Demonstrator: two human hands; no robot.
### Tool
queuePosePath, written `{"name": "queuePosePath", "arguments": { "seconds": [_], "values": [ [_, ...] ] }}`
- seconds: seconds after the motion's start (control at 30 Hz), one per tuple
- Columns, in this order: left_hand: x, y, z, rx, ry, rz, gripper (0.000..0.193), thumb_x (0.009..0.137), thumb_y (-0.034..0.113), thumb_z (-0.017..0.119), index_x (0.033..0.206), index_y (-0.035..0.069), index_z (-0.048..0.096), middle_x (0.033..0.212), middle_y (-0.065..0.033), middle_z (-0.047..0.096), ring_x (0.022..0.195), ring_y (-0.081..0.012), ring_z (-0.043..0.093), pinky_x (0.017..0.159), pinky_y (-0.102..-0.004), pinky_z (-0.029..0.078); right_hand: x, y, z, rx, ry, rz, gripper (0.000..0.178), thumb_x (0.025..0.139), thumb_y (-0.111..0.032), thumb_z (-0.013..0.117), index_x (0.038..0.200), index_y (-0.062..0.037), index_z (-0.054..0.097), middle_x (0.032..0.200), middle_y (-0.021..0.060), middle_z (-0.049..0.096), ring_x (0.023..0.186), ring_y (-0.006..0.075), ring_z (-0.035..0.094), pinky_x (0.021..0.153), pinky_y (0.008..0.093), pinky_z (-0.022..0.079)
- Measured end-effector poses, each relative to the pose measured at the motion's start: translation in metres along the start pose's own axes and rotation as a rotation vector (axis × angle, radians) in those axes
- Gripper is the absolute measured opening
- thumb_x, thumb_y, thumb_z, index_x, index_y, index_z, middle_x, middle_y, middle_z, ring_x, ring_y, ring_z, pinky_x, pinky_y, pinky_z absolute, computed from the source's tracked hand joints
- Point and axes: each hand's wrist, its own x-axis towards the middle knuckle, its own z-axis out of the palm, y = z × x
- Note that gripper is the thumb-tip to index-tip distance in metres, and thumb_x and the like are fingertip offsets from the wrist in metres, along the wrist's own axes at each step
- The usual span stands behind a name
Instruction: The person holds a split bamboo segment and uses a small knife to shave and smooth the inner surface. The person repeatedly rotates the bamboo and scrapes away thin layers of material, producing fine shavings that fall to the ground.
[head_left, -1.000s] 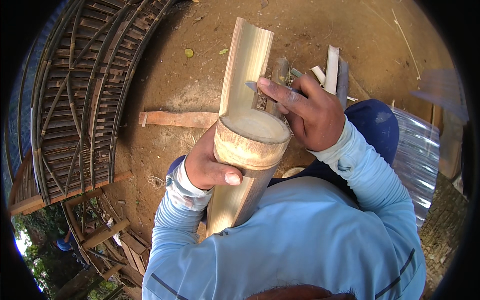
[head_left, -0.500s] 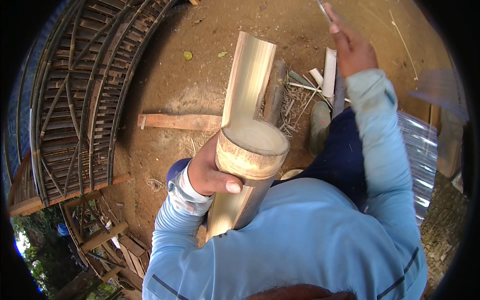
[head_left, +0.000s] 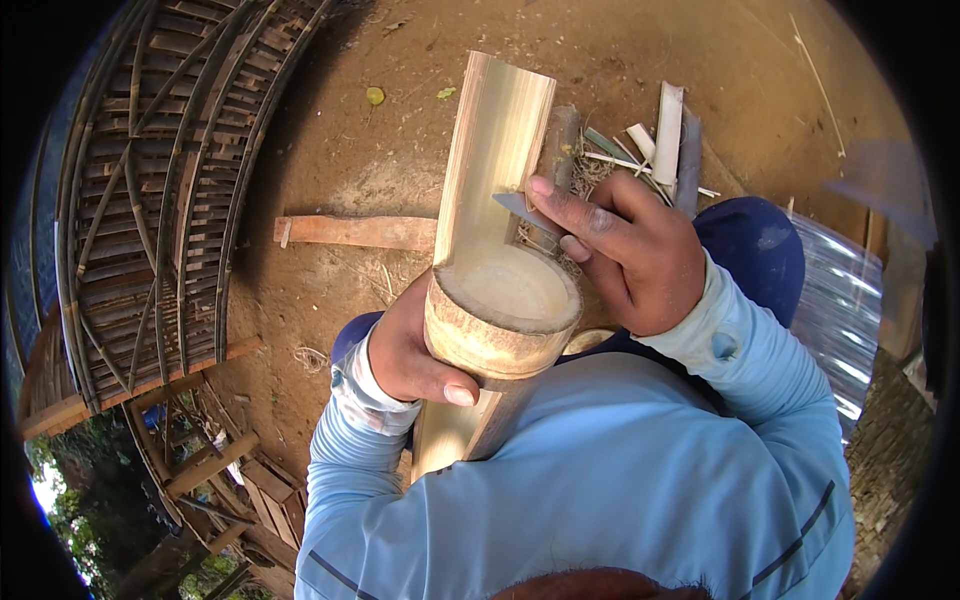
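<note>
My left hand (head_left: 408,350) is wrapped round a thick bamboo piece (head_left: 500,335), its thumb across the front just below the rounded node. Beyond the node the bamboo is cut away to a half-round trough, pale on the inside, that points away from me. The near end rests against my body. My right hand (head_left: 640,250) grips a knife, and the handle is hidden in the fingers. Its grey blade (head_left: 525,212) lies at the right edge of the trough, with the index finger stretched along it. Whether the blade cuts into the bamboo I cannot tell.
A flat reddish wooden strip (head_left: 355,232) lies on the dirt ground. Split bamboo pieces (head_left: 668,135) and shavings are at the far right. A slatted bamboo structure (head_left: 170,190) stands on the left. Clear corrugated sheeting (head_left: 835,310) is at my right.
My right hand has come down from the upper right with the knife, to the trough's right edge. The left hand keeps its hold, and the bamboo has shifted slightly.
</note>
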Motion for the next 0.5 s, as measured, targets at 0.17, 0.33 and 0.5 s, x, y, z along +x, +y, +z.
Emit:
{"name": "queuePosePath", "arguments": {
  "seconds": [0.17,0.33,0.5],
  "values": [
    [0.001,0.001,0.001,0.039,0.002,0.016,0.109,0.06,0.033,0.094,0.143,-0.008,0.036,0.136,-0.0155,0.054,0.126,-0.0245,0.052,0.11,-0.0381,0.037,-0.001,-0.004,-0.005,-0.039,-0.087,0.016,0.061,0.079,0.007,0.066,0.136,-0.0133,0.06,0.078,0.0114,0.048,0.06,0.024,0.05,0.054,0.0343,0.043],
    [0.001,0.002,0.001,0.093,0.018,0.013,0.109,0.06,0.035,0.094,0.143,-0.008,0.037,0.135,-0.0153,0.055,0.125,-0.0244,0.053,0.109,-0.038,0.038,0.004,-0.002,-0.008,-0.112,-0.071,-0.005,0.061,0.078,0.007,0.067,0.135,-0.0133,0.061,0.076,0.0113,0.049,0.057,0.024,0.05,0.052,0.0346,0.042],
    [0.001,0.001,0.002,0.079,0.02,0.004,0.108,0.06,0.035,0.093,0.142,-0.007,0.037,0.134,-0.0151,0.056,0.124,-0.0242,0.054,0.108,-0.0381,0.038,0.006,0.0,-0.009,-0.096,-0.053,-0.012,0.055,0.082,0.002,0.067,0.134,-0.0143,0.062,0.075,0.0101,0.049,0.059,0.0231,0.05,0.054,0.0348,0.043]
  ]
}}
